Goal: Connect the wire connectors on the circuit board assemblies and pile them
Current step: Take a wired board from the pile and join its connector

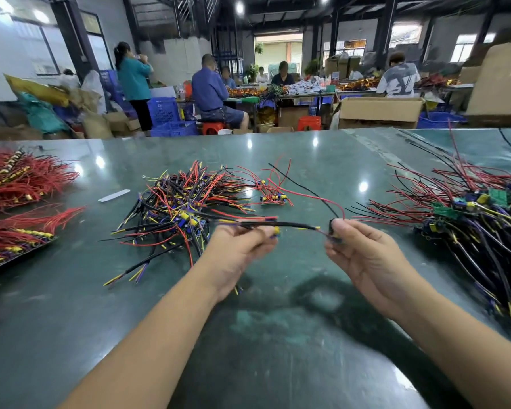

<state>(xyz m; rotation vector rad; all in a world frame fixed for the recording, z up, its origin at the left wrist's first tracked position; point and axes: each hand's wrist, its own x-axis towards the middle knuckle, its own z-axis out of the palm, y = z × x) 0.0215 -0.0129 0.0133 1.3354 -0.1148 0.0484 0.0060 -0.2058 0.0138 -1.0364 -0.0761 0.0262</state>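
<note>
My left hand (242, 249) grips a black sleeved cable (281, 224) with yellow and purple ends, held above the green table (278, 335). My right hand (363, 255) pinches a small dark board assembly (334, 228) whose red and black wires rise up and to the left. The cable's tip reaches that assembly between the two hands. A tangled heap of unjoined assemblies (183, 208) lies just beyond my left hand. A second, larger pile of assemblies (478, 219) with green boards lies to the right of my right hand.
Bundles of red wires (21, 178) fill the table's left edge, above a tray of red-wired parts (15, 243). A few loose assemblies (273, 199) and a white strip (114, 195) lie mid-table. Several people work at benches behind, among cardboard boxes and blue crates.
</note>
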